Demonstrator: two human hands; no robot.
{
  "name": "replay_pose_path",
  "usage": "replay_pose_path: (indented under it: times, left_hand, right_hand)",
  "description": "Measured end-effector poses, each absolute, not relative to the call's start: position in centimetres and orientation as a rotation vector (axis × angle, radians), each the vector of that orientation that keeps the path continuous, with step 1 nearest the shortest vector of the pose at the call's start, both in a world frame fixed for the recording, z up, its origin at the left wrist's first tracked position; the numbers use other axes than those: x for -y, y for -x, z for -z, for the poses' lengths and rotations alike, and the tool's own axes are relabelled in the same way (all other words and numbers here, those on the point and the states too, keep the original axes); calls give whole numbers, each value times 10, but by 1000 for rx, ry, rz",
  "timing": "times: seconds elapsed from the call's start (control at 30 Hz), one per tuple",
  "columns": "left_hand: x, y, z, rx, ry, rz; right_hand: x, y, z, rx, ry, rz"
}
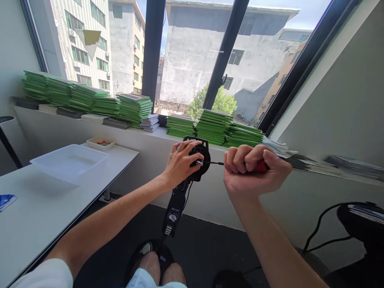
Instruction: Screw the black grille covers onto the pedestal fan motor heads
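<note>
My left hand [183, 162] is laid over the round black head of what looks like a pedestal fan [204, 154]. Its fingers curl around that head, and the thumb and fingertips are close to a small silver metal piece [199, 163]. A screwdriver [261, 166] with a red handle is wrapped in the fist of my right hand [253, 170]. Its thin shaft points left, with the tip at the silver piece; exact contact is too small to tell. Below the head, the fan's black column carries a round knob [172, 217] and several light buttons [168, 230].
On the left, a white table [27, 240] bears a translucent plastic bin [70, 162] and a small tray [102, 145] with red and green bits. Stacks of green-edged books [213, 128] line the window sill. A black chair-like object [360, 224] with a cable stands right.
</note>
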State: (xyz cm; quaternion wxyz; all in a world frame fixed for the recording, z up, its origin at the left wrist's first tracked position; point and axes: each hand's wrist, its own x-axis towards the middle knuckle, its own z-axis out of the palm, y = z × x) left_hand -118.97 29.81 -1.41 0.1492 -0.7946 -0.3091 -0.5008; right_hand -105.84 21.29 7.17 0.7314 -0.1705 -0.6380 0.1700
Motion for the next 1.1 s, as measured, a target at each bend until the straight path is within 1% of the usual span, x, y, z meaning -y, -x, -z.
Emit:
replay_pose_path:
  times: [0.2,0.3,0.4,0.53,0.7,0.83,0.9,1.0,1.1]
  left_hand:
    - [-299,1189,15,874,2280,1428]
    - [-301,1188,15,881,2278,1442]
    - [-304,1188,15,902,2280,1451]
    - [-309,1192,14,926,2296,1448]
    - [-311,1190,20,880,2312,1500]
    - [-318,1191,26,976,2354,1737]
    - [-325,1199,26,1004,2435,1820]
    - [-335,1216,23,939,2702,1810]
    - [-342,1226,25,888,2910,1822]
  right_hand:
    - [-224,1059,-67,1381,319,-412]
    - [-227,1064,-62,1413,251,-354]
    - [-226,1063,-51,1504,279,-128]
    - [-213,1043,-47,1818,428,304]
    - [-189,1018,-72,2200,679,892]
    - [-174,1013,-87,2207,896,1267]
    - [-166,1011,-90,2156,979,1422]
    - [-158,1010,-88,2031,1118,1602]
    - [-156,1014,-86,1988,1142,1586]
